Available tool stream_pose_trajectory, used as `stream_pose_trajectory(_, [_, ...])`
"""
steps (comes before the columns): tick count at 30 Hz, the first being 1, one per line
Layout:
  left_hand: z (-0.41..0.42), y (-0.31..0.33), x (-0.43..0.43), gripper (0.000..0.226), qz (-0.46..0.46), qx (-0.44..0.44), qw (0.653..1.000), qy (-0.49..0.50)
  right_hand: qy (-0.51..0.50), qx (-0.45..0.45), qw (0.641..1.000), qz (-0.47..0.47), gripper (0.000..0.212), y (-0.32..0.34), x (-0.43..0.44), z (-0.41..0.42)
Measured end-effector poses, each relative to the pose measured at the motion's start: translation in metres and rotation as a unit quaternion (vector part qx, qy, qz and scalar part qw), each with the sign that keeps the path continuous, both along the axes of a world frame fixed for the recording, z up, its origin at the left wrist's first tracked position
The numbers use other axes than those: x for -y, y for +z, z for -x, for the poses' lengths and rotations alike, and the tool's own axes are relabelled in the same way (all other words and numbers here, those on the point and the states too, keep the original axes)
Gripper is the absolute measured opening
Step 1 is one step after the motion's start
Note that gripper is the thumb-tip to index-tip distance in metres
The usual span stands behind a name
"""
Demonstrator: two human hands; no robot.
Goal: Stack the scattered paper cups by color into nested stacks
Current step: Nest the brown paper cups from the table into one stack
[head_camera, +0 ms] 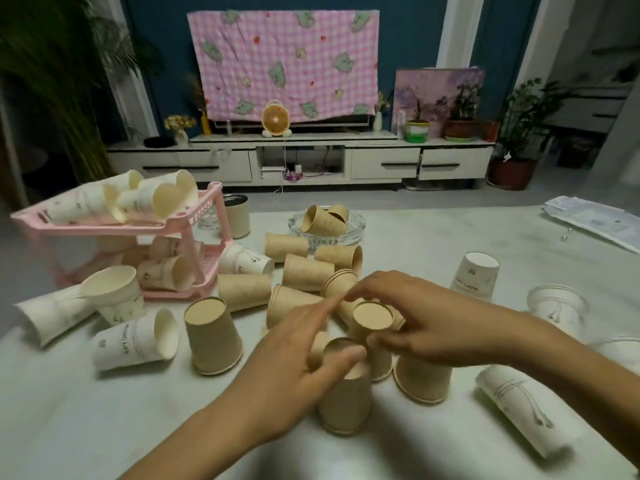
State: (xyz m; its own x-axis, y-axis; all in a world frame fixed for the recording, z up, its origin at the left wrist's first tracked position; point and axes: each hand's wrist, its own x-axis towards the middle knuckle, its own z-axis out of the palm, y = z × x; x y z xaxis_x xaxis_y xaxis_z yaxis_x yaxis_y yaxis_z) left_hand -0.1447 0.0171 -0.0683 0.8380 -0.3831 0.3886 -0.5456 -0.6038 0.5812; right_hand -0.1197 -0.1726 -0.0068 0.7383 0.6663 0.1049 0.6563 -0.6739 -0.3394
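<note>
Near the front of a pale tabletop (104,427), the left hand (294,368) lies open, its thumb resting on the front brown cup (346,403). Just beyond, the right hand (426,320) grasps the second brown cup (373,317); both cups are upturned. Loose brown cups (242,291) and white cups (135,344) lie scattered around, beside a pink rack (104,226). Farther off, a pink checked cloth (284,60) hangs above a low white cabinet (384,162) against a blue wall (408,29).

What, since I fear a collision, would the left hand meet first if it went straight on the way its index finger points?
Most likely the right hand, whose fingertips sit just beyond the index tip of the left hand; behind them lies a nested stack of brown cups. Depth is unclear.
</note>
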Motion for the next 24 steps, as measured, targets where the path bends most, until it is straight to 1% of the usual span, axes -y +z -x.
stream_pose_trajectory(2, [0.008, -0.009, 0.007, 0.075, -0.082, -0.025, 0.996, -0.011, -0.022, 0.028, 0.999, -0.013, 0.039, -0.010, 0.003, 0.008])
stream_pose_trajectory(4, [0.012, -0.016, 0.016, 0.084, -0.135, -0.029, 0.990, 0.005, -0.071, 0.058, 0.995, -0.041, 0.037, -0.019, 0.011, 0.015])
stream_pose_trajectory(5, [0.011, -0.020, 0.019, 0.082, -0.159, -0.017, 0.987, 0.017, -0.086, 0.071, 0.992, -0.058, 0.036, -0.024, 0.015, 0.017])
stream_pose_trajectory(6, [0.009, -0.023, 0.020, 0.075, -0.178, 0.002, 0.983, 0.032, -0.094, 0.075, 0.990, -0.076, 0.035, -0.030, 0.017, 0.018])
stream_pose_trajectory(7, [0.008, -0.024, 0.021, 0.069, -0.184, 0.013, 0.982, 0.049, -0.094, 0.074, 0.988, -0.095, 0.034, -0.034, 0.020, 0.021])
stream_pose_trajectory(8, [0.008, -0.025, 0.019, 0.066, -0.168, 0.010, 0.984, 0.065, -0.093, 0.069, 0.987, -0.114, 0.033, -0.037, 0.023, 0.023])
stream_pose_trajectory(9, [0.008, -0.026, 0.016, 0.065, -0.138, -0.001, 0.988, 0.073, -0.095, 0.059, 0.984, -0.141, 0.031, -0.040, 0.025, 0.026])
stream_pose_trajectory(10, [0.011, -0.025, 0.012, 0.065, -0.087, -0.013, 0.993, 0.080, -0.097, 0.047, 0.979, -0.174, 0.028, -0.040, 0.027, 0.030])
stream_pose_trajectory(11, [0.014, -0.020, 0.007, 0.064, -0.013, -0.024, 0.995, 0.093, -0.100, 0.034, 0.970, -0.218, 0.027, -0.038, 0.027, 0.033])
stream_pose_trajectory(12, [0.018, -0.015, 0.000, 0.063, 0.080, -0.037, 0.990, 0.111, -0.108, 0.017, 0.959, -0.263, 0.028, -0.037, 0.027, 0.035])
stream_pose_trajectory(13, [0.022, -0.008, -0.005, 0.062, 0.186, -0.061, 0.973, 0.123, -0.117, 0.003, 0.947, -0.301, 0.031, -0.035, 0.025, 0.038])
stream_pose_trajectory(14, [0.025, -0.004, -0.010, 0.063, 0.288, -0.096, 0.946, 0.114, -0.118, -0.014, 0.937, -0.329, 0.036, -0.033, 0.021, 0.039])
stream_pose_trajectory(15, [0.028, 0.000, -0.011, 0.064, 0.374, -0.130, 0.914, 0.084, -0.113, -0.039, 0.931, -0.345, 0.041, -0.031, 0.016, 0.040])
stream_pose_trajectory(16, [0.031, 0.002, -0.009, 0.065, 0.429, -0.153, 0.888, 0.056, -0.099, -0.073, 0.927, -0.353, 0.045, -0.029, 0.010, 0.042])
stream_pose_trajectory(17, [0.034, 0.003, -0.004, 0.067, 0.451, -0.168, 0.875, 0.047, -0.079, -0.110, 0.921, -0.364, 0.046, -0.027, 0.003, 0.043])
stream_pose_trajectory(18, [0.035, 0.003, 0.001, 0.068, 0.442, -0.179, 0.878, 0.045, -0.063, -0.141, 0.914, -0.376, 0.045, -0.025, -0.001, 0.042])
stream_pose_trajectory(19, [0.037, 0.003, 0.006, 0.067, 0.413, -0.189, 0.890, 0.044, -0.051, -0.154, 0.907, -0.388, 0.041, -0.024, -0.004, 0.044])
stream_pose_trajectory(20, [0.036, 0.000, 0.013, 0.066, 0.373, -0.195, 0.906, 0.042, -0.047, -0.148, 0.906, -0.394, 0.036, -0.026, -0.003, 0.044])
stream_pose_trajectory(22, [0.036, -0.003, 0.022, 0.062, 0.289, -0.188, 0.938, 0.040, -0.038, -0.096, 0.914, -0.392, 0.026, -0.029, -0.002, 0.049])
stream_pose_trajectory(24, [0.034, -0.006, 0.033, 0.061, 0.230, -0.164, 0.958, 0.054, -0.018, -0.035, 0.932, -0.359, 0.015, -0.036, 0.000, 0.053])
